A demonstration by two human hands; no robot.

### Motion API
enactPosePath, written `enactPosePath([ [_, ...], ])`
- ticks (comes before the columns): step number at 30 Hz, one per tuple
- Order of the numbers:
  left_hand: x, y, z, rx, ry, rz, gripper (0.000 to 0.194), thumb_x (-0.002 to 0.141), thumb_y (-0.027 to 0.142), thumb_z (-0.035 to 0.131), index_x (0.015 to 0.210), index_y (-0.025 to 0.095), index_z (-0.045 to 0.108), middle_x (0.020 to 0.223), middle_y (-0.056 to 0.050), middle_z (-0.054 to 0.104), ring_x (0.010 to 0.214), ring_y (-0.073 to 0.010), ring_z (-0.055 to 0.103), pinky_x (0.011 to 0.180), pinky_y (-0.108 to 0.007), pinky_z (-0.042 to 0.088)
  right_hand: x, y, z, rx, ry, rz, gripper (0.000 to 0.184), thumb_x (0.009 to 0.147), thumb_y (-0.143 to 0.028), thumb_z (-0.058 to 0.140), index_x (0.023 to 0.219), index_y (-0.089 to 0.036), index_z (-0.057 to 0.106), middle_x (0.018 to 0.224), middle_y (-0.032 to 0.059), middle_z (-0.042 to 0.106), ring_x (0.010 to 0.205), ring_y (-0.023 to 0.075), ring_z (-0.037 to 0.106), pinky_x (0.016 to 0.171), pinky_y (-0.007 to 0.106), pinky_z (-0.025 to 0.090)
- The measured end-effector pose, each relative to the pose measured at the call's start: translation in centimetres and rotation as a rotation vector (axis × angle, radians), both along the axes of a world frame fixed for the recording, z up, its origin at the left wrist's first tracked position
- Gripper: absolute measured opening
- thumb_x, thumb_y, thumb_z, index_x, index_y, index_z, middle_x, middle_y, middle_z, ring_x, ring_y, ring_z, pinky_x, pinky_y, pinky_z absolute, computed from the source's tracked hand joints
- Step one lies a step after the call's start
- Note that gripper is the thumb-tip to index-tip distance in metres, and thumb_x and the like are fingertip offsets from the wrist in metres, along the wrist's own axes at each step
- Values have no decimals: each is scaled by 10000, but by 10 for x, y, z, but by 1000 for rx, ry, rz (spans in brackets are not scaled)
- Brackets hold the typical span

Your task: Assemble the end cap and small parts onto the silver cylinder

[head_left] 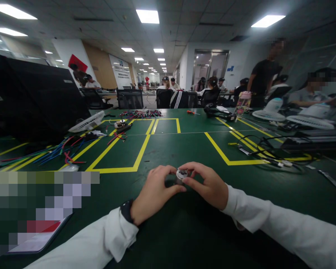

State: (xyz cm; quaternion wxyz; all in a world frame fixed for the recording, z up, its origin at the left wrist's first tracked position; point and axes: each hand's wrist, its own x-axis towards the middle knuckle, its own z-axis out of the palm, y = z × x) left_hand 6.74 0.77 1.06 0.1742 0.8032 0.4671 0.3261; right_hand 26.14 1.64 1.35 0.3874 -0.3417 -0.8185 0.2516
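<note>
Both hands are closed around a small round metal part (182, 174), silvery with a dark centre on its upper face, possibly a small motor. My left hand (156, 188) grips it from the left side, its thumb stretched along the near side. From the right, the thumb and index finger of my right hand (208, 182) pinch its rim. The part is held just over the dark green table (173, 153), near its front. My fingers hide its lower side.
Coloured wires (54, 149) and a white fan (86, 121) lie left, near a large black case (30, 101). A screwdriver (192, 112) rests far back. Black cables (264, 149), a bottle (243, 104) and more fans (270, 111) are right. A phone-like device (42, 239) lies front left. People are beyond the table.
</note>
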Motion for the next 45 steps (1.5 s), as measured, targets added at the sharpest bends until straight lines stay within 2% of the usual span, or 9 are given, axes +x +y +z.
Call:
enactPosePath([
  [8,-4,9,-9,-32,50,-17,330,702,430,683,956,231,613,960,-34,630,899,-234,543,798,-367,388,-4,7,-10,-85,-29,-5,407,779,-323,596,1165,-214,529,1058,42,601,848,120,548,727,277,440],
  [11,-4,8,-10,-36,59,-16,366,696,452,682,982,234,617,991,-37,631,928,-240,540,817,-377,380,-11,8,-4,-77,-16,-59,433,735,-322,639,1141,-206,542,1035,34,606,845,118,549,720,271,435],
  [15,-5,9,-9,-51,82,-5,367,689,466,684,968,236,621,965,-29,639,911,-240,543,811,-373,380,-18,16,13,-41,10,-127,162,749,-312,611,814,-168,646,833,25,612,749,106,535,682,261,427],
  [19,-7,8,-7,-65,81,-20,334,706,444,676,968,244,621,1012,-23,637,946,-239,542,824,-366,376,-2,28,22,-237,155,-174,268,755,-393,602,887,-163,649,824,33,631,720,114,560,668,273,451],
  [25,-9,8,-5,-103,60,-29,349,692,460,678,962,243,636,1026,-33,637,976,-257,543,841,-388,380,31,22,-6,-118,-321,-90,169,724,-382,656,843,-283,723,1056,32,596,982,182,509,900,390,374],
  [29,-9,7,-4,-130,35,-29,351,689,467,674,964,250,642,1044,-40,630,999,-275,536,863,-419,378,34,18,-14,-92,-424,-67,202,749,-396,627,924,-334,705,1140,16,564,1058,201,462,940,415,338],
  [36,-11,7,-7,-252,-388,10,495,823,477,515,1260,252,453,1279,-83,504,1108,-255,490,952,-416,353,38,30,6,-494,114,-121,623,769,-502,540,1309,-217,416,1228,90,531,1043,193,522,880,388,405],
  [40,-12,14,-12,-266,-645,82,413,872,465,417,1185,205,492,1236,-89,530,1131,-251,475,986,-399,315,10,20,5,-261,-130,-49,749,584,-466,734,1250,-245,471,1138,48,592,1097,219,492,971,431,323],
  [45,-13,18,-16,-257,-695,132,387,863,480,423,1108,206,544,1165,-73,578,1067,-244,518,950,-386,339,-23,13,5,-146,-169,-104,359,658,-399,689,952,-202,628,941,27,651,911,186,577,890,394,402],
])
